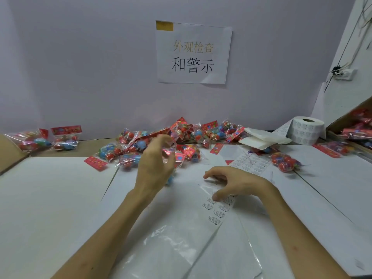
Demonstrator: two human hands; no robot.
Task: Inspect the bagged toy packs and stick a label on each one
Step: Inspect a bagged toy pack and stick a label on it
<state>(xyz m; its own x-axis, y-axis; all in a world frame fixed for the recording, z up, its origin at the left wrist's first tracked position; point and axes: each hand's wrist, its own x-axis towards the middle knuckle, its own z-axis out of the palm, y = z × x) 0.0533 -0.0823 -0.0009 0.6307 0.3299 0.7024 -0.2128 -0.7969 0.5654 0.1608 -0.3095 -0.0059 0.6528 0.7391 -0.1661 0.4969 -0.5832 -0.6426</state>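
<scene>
Several bagged toy packs [128,147], clear bags of red and blue balls with red header cards, lie heaped against the wall. My left hand [155,166] is raised in front of the heap, and its curled fingers grip one toy pack [171,153], which is blurred. My right hand [233,183] rests lower on the white table, its curled fingers and thumb pinching a strip of printed labels [218,208]. That label strip runs from under the hand towards me.
Two more packs [64,137] lie at the far left and one [285,162] at the right. A label roll [307,130], white pads [261,138] and a label sheet [251,164] sit at the back right beside a cardboard box [350,125]. Clear plastic film [171,248] lies near me.
</scene>
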